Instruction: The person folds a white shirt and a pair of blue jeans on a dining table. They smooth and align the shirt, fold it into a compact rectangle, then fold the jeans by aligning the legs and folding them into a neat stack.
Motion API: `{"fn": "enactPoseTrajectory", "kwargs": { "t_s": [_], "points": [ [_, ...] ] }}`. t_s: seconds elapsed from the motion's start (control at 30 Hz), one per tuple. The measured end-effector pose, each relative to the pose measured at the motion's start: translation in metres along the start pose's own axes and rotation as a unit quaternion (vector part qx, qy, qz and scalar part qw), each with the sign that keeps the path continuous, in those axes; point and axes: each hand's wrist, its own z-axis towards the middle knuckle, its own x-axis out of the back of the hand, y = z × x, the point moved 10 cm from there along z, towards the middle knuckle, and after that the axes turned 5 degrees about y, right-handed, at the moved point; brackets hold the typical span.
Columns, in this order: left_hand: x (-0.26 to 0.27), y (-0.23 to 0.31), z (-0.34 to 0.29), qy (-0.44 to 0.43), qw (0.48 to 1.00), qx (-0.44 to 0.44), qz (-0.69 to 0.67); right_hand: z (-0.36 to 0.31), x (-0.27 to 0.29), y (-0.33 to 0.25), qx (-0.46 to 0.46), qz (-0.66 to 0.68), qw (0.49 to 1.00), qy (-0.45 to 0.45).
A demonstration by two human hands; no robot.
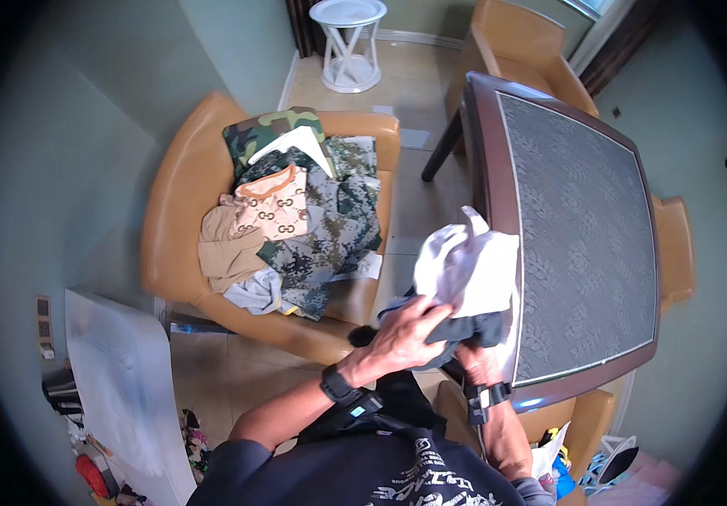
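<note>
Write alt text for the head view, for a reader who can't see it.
A person's left hand and right hand hold white and dark cloth near a gray-topped table. To the left, clothes, some camouflage-patterned, lie heaped on a tan armchair.

I count my two hands [410, 339], one white cloth [486, 278], one table [578, 228], one round white stool [349, 12], four tan armchairs [180, 228], one pink patterned garment [283, 211] and one brown garment [227, 246].
</note>
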Motion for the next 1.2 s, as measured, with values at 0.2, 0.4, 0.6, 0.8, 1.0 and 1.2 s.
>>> {"fn": "enactPoseTrajectory", "kwargs": {
  "t_s": [0.2, 0.4, 0.6, 0.8, 1.0, 1.2],
  "points": [
    [-0.057, 0.110, 0.104, 0.025, 0.977, -0.208, -0.033, -0.007, 0.034, -0.181, 0.204, 0.039, 0.978, 0.027],
    [-0.195, 0.055, 0.082, -0.255, 0.958, -0.048, -0.119, -0.021, 0.221, -0.198, 0.113, -0.008, 0.951, 0.289],
    [-0.190, -0.007, 0.082, -0.106, 0.991, 0.015, -0.081, -0.040, 0.223, -0.186, 0.179, -0.118, 0.920, 0.328],
    [-0.171, -0.035, 0.127, 0.008, 0.990, 0.117, -0.076, -0.043, 0.208, -0.188, 0.180, -0.163, 0.904, 0.351],
    [-0.226, -0.055, 0.165, -0.101, 0.983, 0.096, -0.120, -0.050, 0.192, -0.184, 0.201, -0.164, 0.897, 0.357],
    [-0.259, -0.064, 0.184, -0.148, 0.937, 0.148, -0.279, -0.086, 0.194, -0.206, 0.260, -0.088, 0.882, 0.384]
  ]
}}
